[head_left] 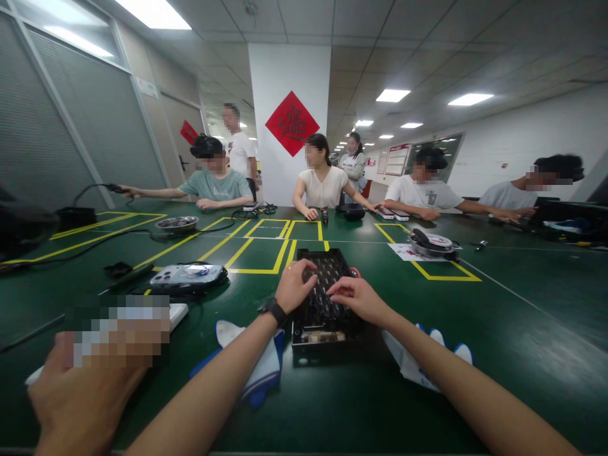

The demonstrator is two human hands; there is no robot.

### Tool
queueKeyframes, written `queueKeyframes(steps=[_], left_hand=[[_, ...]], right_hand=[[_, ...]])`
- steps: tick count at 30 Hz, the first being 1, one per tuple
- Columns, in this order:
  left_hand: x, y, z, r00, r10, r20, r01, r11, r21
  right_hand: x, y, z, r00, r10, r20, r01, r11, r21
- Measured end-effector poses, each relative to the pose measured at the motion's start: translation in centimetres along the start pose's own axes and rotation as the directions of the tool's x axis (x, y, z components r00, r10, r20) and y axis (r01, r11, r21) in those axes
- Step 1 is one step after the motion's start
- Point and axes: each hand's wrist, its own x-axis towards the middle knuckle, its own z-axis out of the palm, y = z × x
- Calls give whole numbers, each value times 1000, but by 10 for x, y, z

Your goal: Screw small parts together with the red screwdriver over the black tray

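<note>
A black open case (298,339) lies on the green table in front of me, with rows of small shiny pieces (327,278) inside. A light brown item (325,336) sits in its near compartment. My left hand (297,285) is over the case's left side, fingers curved, with a gap between thumb and fingertips. From the right, my right hand (358,299) reaches in with its fingertips pinched together over the pieces. Whatever those fingertips hold is too small to make out. Something red and round (354,273) shows behind my right hand.
White-and-blue gloves (266,364) lie beneath my left forearm, and another glove (408,361) under my right. At lower left, another person's hand (90,386) holds a blurred device. A phone (190,274), metal bowl (177,224) and round device (432,244) rest farther off. People sit opposite.
</note>
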Motion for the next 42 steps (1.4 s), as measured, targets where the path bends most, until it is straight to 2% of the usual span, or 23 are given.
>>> queueKeyframes(steps=[3,6,8,11,18,29,31,33,35,38,42], left_hand=[[0,-25,9,978,-172,-118,178,983,44],[-1,-43,18,933,-351,-80,343,934,-97],[-1,-47,21,919,-391,-43,376,905,-196],[-2,-47,22,922,-386,-40,363,894,-261],[-2,-48,22,921,-388,-44,359,885,-299],[-1,-44,19,916,-401,-24,381,885,-269],[-1,-42,19,915,-404,-23,383,883,-273],[-1,-41,18,913,-408,-19,385,877,-288],[-1,-41,18,914,-405,-24,380,874,-302],[-2,-42,18,915,-401,-49,371,883,-289],[-2,-43,19,913,-405,-46,377,882,-281]], right_hand=[[-4,-17,1,984,-83,155,95,993,-70],[-9,-35,5,949,-119,293,166,976,-138],[-10,-42,9,941,-95,323,167,965,-202],[-11,-46,13,939,-66,337,166,946,-277],[-10,-45,15,942,-80,325,179,941,-289],[-12,-48,17,942,-78,327,147,971,-189],[-8,-46,15,947,-93,308,152,973,-174],[0,-44,14,941,-54,334,106,985,-140],[11,-41,13,904,35,426,6,996,-94],[28,-36,15,802,152,577,-148,988,-55],[42,-28,24,719,232,656,-238,968,-81]])
